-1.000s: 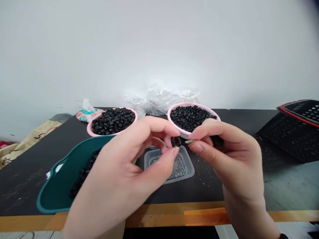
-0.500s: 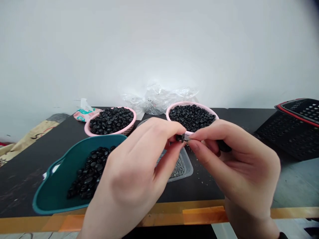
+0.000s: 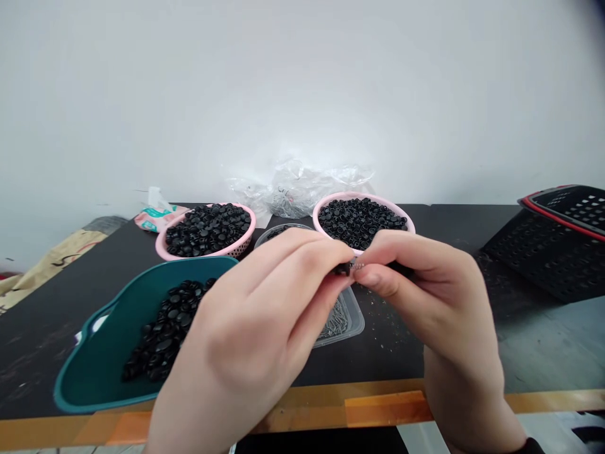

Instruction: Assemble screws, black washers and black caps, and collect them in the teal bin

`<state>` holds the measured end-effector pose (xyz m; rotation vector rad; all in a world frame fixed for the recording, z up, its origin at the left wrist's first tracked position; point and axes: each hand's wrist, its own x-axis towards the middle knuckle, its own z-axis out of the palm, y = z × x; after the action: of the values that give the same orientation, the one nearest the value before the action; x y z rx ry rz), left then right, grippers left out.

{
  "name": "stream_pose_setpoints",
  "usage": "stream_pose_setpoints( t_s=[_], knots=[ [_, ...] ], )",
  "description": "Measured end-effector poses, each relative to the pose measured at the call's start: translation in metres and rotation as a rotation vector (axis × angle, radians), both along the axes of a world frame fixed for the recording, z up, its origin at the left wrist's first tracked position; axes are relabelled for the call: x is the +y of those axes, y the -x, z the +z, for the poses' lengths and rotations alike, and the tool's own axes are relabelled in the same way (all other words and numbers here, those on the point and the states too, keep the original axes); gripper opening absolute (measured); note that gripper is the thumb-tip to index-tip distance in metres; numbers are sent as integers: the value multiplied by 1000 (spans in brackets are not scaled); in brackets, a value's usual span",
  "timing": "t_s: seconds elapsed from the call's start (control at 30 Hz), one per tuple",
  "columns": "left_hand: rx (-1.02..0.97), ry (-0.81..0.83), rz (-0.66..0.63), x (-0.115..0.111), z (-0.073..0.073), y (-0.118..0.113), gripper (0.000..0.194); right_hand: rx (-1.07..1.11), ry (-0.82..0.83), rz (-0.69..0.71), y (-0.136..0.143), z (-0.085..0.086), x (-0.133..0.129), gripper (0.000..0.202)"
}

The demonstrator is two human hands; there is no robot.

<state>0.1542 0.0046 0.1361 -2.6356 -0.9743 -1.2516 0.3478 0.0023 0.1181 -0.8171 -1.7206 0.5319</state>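
My left hand [image 3: 265, 321] is closed, pinching a small black plastic part [image 3: 341, 269] between thumb and forefinger. My right hand [image 3: 435, 296] is closed too, its thumb and forefinger gripping a small metal spring [image 3: 358, 266] against the end of that part. The fingertips of both hands almost meet and hide much of both pieces. Something dark shows behind the right fingers, its shape mostly hidden. Under my hands stands a clear plastic tray [image 3: 355, 325] with many thin metal pieces, partly covered by the left hand.
A teal scoop-shaped basin [image 3: 94, 378] with black caps lies at left. Behind are two pink baskets, the left [image 3: 163, 249] with black caps, the right [image 3: 410, 222] with small black rings. Plastic bags [image 3: 295, 189] lie by the wall; a black crate [image 3: 543, 252] stands right.
My right hand has turned and drawn in, its fingers closer to the left hand. Less of the spring shows between the fingertips. The view has shifted slightly.
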Motion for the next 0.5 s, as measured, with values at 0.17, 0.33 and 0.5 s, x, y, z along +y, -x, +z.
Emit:
stream_pose_setpoints(
  t_s=[0.17, 0.33, 0.5],
  knots=[
    [-45, 58, 29, 2, 1, 3, 18, 278, 360, 296, -7, -2, 8, 13],
    [-96, 59, 56, 1, -3, 3, 19, 357, 510, 457, -10, -1, 16, 10],
    [-97, 75, 55, 2, -1, 3, 18, 403, 526, 473, -11, -3, 24, 6]
  ],
)
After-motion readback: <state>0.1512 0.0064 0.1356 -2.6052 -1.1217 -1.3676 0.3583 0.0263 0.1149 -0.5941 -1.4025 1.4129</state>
